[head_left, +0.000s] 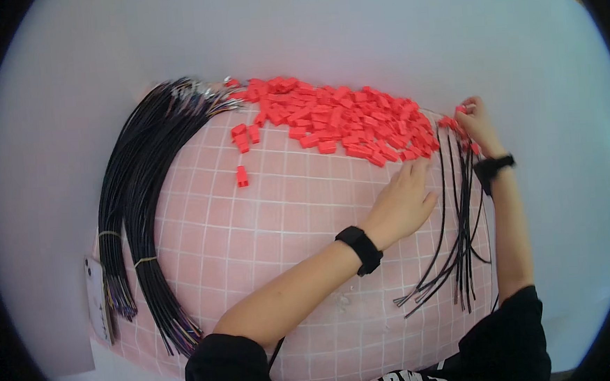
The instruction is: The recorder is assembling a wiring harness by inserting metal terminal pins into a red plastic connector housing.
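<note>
The head view shows a small red block [461, 110] at the top right corner of the pink mat [272, 220], up at the fingertips of the right hand [480, 129]. The thumb and finger are together and look pinched on that block. Just below and beside this hand, a few more red blocks sit at the top ends of some thin black wires [465, 205]. These wires hang down along the right side of the mat, and some cross over each other near their bare lower ends. The left hand [398, 206] is palm down near the wires, with its thumb apart from its fingers. Its fingertips are at the low edge of a big heap of red blocks [342, 115], but I cannot tell if they touch any. The heap runs along the top of the mat. Left of it lie a few loose blocks [241, 136], and one lone block [242, 177] is lower down. Farther left are two fat bunches of black wires [146, 221], each tied with a tan band. A phone [97, 301] lies by them at the mat's left edge. Both wrists wear black bands [359, 250], and the sleeves [229, 370] are black too.
</note>
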`<action>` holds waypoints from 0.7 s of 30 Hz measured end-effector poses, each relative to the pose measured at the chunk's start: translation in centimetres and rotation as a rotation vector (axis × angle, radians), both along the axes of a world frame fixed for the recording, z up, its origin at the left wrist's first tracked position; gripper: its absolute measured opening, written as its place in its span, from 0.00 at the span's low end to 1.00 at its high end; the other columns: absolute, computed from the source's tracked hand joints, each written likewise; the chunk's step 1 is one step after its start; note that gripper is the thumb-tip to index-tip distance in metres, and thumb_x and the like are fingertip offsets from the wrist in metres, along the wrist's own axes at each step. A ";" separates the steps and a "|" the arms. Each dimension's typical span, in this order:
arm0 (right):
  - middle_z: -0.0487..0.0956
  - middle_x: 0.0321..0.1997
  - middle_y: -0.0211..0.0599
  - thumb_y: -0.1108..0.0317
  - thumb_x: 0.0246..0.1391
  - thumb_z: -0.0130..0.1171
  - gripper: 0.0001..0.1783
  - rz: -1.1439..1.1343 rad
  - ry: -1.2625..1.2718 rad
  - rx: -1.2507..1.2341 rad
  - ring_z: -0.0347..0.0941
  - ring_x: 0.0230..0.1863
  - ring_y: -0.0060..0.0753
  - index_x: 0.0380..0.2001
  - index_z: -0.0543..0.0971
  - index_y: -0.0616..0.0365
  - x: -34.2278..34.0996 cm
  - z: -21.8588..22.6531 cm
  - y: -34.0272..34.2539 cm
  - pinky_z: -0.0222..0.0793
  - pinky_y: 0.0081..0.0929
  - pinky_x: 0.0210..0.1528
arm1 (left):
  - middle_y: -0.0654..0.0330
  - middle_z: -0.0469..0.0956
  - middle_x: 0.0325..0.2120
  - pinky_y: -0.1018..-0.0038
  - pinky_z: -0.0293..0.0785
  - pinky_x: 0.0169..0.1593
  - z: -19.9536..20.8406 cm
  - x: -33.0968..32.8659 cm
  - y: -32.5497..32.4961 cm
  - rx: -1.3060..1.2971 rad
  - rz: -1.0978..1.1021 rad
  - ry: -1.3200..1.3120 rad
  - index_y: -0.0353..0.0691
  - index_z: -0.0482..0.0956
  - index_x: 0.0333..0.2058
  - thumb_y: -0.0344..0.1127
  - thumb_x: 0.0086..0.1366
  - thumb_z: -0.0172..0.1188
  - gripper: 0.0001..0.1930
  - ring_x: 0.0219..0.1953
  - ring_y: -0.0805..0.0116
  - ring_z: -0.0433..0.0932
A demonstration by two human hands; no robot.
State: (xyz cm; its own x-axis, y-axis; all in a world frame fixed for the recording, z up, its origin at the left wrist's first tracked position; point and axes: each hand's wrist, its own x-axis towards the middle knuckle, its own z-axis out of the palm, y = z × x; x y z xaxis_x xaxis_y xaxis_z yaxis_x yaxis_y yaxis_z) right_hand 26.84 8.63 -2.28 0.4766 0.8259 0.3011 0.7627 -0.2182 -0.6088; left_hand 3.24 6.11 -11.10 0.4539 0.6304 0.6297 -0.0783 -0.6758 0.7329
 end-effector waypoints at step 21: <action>0.69 0.37 0.39 0.70 0.41 0.58 0.18 0.428 -0.247 -0.019 0.68 0.31 0.26 0.38 0.71 0.63 -21.2 2.9 0.4 0.67 0.20 0.33 | 0.55 0.70 0.20 0.71 0.69 0.26 3.5 -6.0 10.5 -0.507 -0.265 -0.282 0.30 0.69 0.32 0.41 0.61 0.38 0.18 0.22 0.65 0.71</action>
State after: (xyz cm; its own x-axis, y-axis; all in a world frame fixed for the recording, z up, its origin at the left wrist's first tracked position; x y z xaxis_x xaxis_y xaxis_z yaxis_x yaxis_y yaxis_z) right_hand 5.63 8.99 0.58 0.0099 0.9384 0.3454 0.9075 0.1366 -0.3973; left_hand -2.80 16.56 -7.57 0.4956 0.7707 0.4005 -0.4318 -0.1814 0.8835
